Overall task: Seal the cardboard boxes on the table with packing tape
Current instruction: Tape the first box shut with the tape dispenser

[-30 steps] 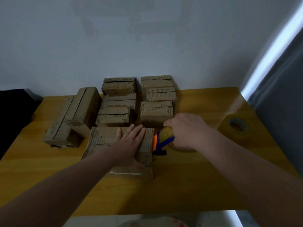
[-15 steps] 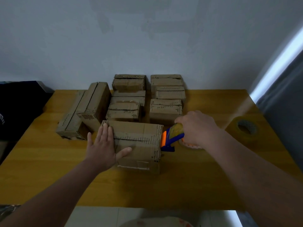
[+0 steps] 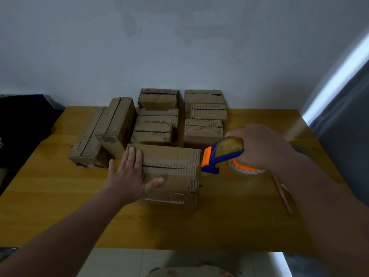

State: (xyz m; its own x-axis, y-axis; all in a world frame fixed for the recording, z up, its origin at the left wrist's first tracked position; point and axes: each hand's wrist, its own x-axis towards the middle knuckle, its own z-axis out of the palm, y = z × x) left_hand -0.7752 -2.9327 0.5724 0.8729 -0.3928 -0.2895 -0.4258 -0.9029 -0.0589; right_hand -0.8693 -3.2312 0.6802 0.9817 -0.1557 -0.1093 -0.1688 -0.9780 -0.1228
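A brown cardboard box (image 3: 173,172) lies near the middle of the wooden table (image 3: 229,222), its top flaps meeting in a dark seam. My left hand (image 3: 127,174) rests flat and open on the box's left end, thumb against the front face. My right hand (image 3: 259,146) grips a blue and orange tape dispenser (image 3: 217,154) whose orange nose touches the box's top right edge. Part of the dispenser's tape roll shows below my fist.
Several more cardboard boxes (image 3: 157,126) stand in rows behind, up to the wall; two long ones (image 3: 103,134) lean at the left. A spare tape roll (image 3: 301,150) peeks out behind my right wrist. A thin stick (image 3: 282,194) lies at the right.
My left hand slid from the middle of the box top to its left end, baring the seam. The dispenser stays at the box's right edge. The camera moved closer.
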